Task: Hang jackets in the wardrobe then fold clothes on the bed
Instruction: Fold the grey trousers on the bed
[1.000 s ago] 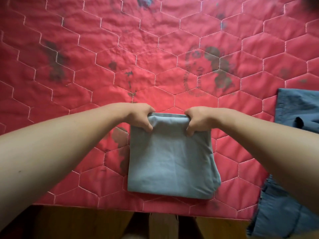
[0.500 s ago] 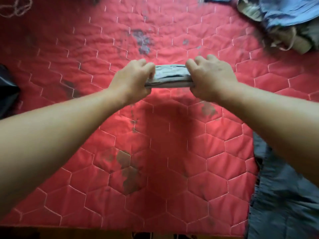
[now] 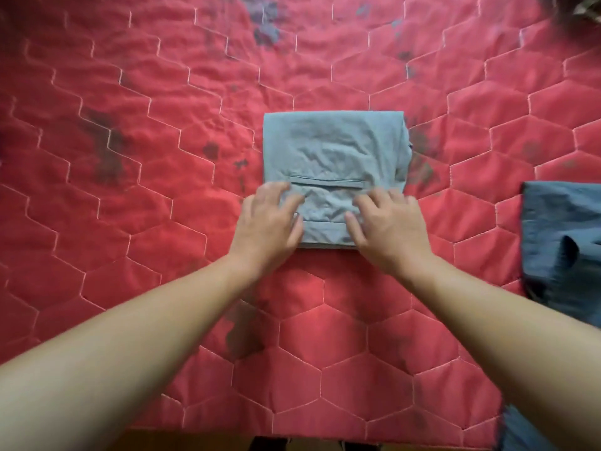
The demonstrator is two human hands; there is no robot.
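Head view: a folded grey-blue garment (image 3: 335,148) was noted lying as a squarish packet on the red quilted bedcover (image 3: 130,157), about mid-bed. By the welt pocket (image 3: 325,183) on its top face it was taken for trousers or shorts.

The left hand (image 3: 270,226) and right hand (image 3: 388,229) were laid on its near edge, one at each near corner. Fingers were spread and fairly straight. Nothing was pinched or gripped; the cloth was only touched or pressed.

The fabric was judged light, soft and thin, creased on top, with no stiffness of its own — the layers would be expected to sag and slide apart if lifted by one edge. A hold would best be taken from both sides at once, under the whole stack.

A darker blue garment (image 3: 566,239) lay well apart at the right — loosely laid, as far as could be told.
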